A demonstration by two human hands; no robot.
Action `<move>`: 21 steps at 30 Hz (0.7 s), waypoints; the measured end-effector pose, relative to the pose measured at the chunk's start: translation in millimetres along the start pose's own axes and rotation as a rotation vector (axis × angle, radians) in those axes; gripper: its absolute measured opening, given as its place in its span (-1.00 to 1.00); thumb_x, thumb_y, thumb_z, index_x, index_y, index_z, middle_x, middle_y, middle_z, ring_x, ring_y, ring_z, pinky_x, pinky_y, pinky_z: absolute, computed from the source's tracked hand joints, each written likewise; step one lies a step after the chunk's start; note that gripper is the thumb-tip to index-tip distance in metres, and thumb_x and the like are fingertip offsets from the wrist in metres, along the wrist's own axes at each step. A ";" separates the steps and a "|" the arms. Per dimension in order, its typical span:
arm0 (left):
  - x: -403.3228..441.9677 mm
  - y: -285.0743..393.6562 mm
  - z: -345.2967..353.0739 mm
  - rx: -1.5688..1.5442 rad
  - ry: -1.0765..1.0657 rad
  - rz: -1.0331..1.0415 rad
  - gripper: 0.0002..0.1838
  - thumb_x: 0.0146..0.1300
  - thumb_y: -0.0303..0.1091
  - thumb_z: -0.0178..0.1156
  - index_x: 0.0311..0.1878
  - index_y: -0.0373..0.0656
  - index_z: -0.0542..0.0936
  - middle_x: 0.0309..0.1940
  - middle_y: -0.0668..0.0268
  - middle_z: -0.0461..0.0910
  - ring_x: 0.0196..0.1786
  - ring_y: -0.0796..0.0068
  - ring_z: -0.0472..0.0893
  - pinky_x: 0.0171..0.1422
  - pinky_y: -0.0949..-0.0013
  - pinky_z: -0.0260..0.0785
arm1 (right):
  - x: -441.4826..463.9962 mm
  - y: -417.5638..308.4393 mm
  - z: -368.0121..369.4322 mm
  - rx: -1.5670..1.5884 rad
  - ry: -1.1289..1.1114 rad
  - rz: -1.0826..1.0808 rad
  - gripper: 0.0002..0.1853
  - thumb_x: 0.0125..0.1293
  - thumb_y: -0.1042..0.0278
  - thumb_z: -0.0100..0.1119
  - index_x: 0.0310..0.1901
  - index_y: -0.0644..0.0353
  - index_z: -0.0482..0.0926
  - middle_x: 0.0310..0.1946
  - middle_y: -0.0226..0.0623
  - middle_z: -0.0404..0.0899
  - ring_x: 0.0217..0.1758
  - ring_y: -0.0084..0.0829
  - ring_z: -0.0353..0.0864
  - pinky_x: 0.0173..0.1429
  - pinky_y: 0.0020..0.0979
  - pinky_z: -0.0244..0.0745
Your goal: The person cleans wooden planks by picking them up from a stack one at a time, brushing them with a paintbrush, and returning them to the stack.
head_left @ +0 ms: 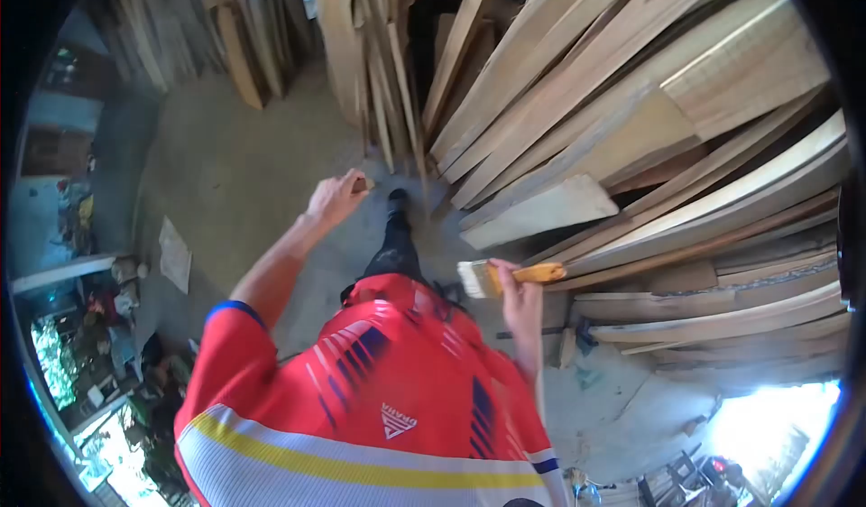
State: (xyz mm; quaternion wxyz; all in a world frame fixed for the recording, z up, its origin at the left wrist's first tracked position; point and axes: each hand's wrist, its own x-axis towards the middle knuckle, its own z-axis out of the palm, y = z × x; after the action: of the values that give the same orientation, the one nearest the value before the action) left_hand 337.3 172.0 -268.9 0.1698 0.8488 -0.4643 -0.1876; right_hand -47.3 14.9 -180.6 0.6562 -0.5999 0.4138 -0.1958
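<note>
My right hand [521, 304] is closed around a paintbrush [541, 273] with an orange-yellow handle and wide pale bristles. The brush lies roughly level, its bristles pointing left and its handle end to the right, near the leaning planks. Out in front of my body, my left hand [334, 200] is closed, with a small brownish thing [363, 185] showing at its fingertips. Its kind is too small to make out. Below that hand are the floor and my dark shoe [398, 198].
Many long wooden boards [577, 83] lean and lie stacked on the right. More timber [239, 56] stands along the far side. A pale sheet [175, 254] lies on the concrete floor [234, 155] at left. Cluttered items [117, 318] and bright openings appear at the lower edges.
</note>
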 end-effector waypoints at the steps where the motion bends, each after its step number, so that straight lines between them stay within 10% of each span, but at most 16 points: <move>1: -28.3 13.1 9.3 0.015 0.030 -0.023 -0.64 0.24 -0.16 0.35 0.01 -0.08 0.52 -0.27 0.11 0.72 -0.20 -0.03 0.71 -0.08 0.04 0.54 | -14.8 2.4 -18.3 -0.036 -0.037 -0.018 -0.71 0.52 0.28 0.11 -0.01 0.35 0.68 -0.12 -0.25 0.73 -0.06 -0.56 0.65 0.08 -0.48 0.50; 7: -132.3 100.5 -7.5 -0.074 0.311 0.057 -0.66 0.24 -0.26 0.37 0.02 -0.09 0.53 -0.26 0.16 0.72 -0.19 0.08 0.72 -0.10 0.14 0.54 | -37.4 5.8 -66.4 -0.108 -0.008 -0.212 -0.64 0.54 0.18 0.11 0.02 0.36 0.67 -0.13 -0.21 0.73 -0.07 -0.54 0.64 0.07 -0.47 0.51; 15: -187.1 217.2 -80.8 -0.192 0.185 0.327 -0.67 0.21 -0.33 0.40 0.00 -0.17 0.57 -0.23 0.19 0.73 -0.20 0.16 0.73 -0.09 0.25 0.55 | -67.4 -18.5 15.5 0.229 -0.189 -0.280 -0.75 0.42 0.28 0.28 -0.03 0.27 0.73 -0.15 -0.31 0.76 -0.12 -0.55 0.67 0.01 -0.44 0.54; 19: -193.8 222.0 -75.1 -0.344 0.179 0.406 -0.68 0.21 -0.38 0.42 -0.01 -0.20 0.57 -0.21 0.19 0.74 -0.22 0.21 0.73 -0.11 0.29 0.55 | -59.4 84.4 25.2 -0.249 0.107 0.110 -0.75 0.42 0.23 0.26 -0.12 0.26 0.75 -0.30 -0.13 0.77 -0.28 -0.52 0.71 -0.15 -0.41 0.57; 21: -187.2 219.5 -66.8 -0.452 0.165 0.404 -0.69 0.21 -0.41 0.42 -0.01 -0.20 0.57 -0.22 0.18 0.73 -0.22 0.23 0.74 -0.11 0.31 0.55 | -63.4 77.7 34.4 -0.196 0.218 -0.053 -0.74 0.42 0.23 0.25 -0.13 0.28 0.75 -0.37 -0.10 0.74 -0.35 -0.54 0.70 -0.23 -0.41 0.54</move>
State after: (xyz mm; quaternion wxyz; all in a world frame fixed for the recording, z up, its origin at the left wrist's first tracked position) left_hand 116.8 227.0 -79.0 0.4251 0.6927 -0.5546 -0.1788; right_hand -76.0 100.0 -236.9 0.5405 -0.6470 0.4836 -0.2356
